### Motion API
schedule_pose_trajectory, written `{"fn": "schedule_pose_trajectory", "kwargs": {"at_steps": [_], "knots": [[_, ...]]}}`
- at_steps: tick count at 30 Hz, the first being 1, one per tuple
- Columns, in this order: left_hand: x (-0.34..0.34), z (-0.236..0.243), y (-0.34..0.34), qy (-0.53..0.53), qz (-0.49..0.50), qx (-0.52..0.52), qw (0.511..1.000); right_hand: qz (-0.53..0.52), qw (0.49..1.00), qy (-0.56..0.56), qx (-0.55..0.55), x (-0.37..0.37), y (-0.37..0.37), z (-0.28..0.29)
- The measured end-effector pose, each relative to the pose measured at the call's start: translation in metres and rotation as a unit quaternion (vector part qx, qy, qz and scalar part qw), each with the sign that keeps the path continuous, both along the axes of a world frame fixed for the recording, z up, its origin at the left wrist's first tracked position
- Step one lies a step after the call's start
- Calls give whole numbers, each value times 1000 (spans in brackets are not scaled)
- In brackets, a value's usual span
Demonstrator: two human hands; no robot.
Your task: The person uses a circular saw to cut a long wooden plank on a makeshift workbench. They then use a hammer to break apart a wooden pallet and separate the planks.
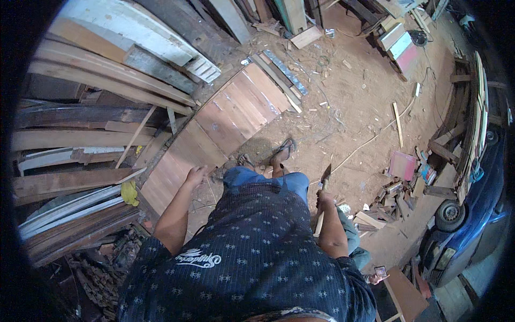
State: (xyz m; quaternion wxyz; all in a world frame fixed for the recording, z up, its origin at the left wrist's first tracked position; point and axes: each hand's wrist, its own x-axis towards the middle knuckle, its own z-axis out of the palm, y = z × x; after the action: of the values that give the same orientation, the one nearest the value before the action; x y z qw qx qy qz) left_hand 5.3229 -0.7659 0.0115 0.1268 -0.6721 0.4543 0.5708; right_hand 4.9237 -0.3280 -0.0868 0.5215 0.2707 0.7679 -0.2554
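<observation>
Wooden panel (pixel 214 129) — stiff, likely heavy; take by edge | left hand (pixel 196 174) rests on it | right hand (pixel 324 199) clasps hatchet (pixel 323 188)

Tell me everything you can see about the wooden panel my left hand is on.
The wooden panel is long and reddish-brown, made of narrow boards joined side by side in sections. It lies flat on the sandy floor, beside a stack of planks. The left hand touches its near edge. Its surface looks dusty and worn.
</observation>
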Motion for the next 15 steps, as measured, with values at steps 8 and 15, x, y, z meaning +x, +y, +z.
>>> {"fn": "schedule_pose_trajectory", "kwargs": {"at_steps": [8,15], "knots": [[-89,141,-26,291,-272,93,913,-23,1000,-17,-6,53,-2,14],[-79,299,13,471,-566,-12,677,55,998,-27,21,124,-1,-5]]}}
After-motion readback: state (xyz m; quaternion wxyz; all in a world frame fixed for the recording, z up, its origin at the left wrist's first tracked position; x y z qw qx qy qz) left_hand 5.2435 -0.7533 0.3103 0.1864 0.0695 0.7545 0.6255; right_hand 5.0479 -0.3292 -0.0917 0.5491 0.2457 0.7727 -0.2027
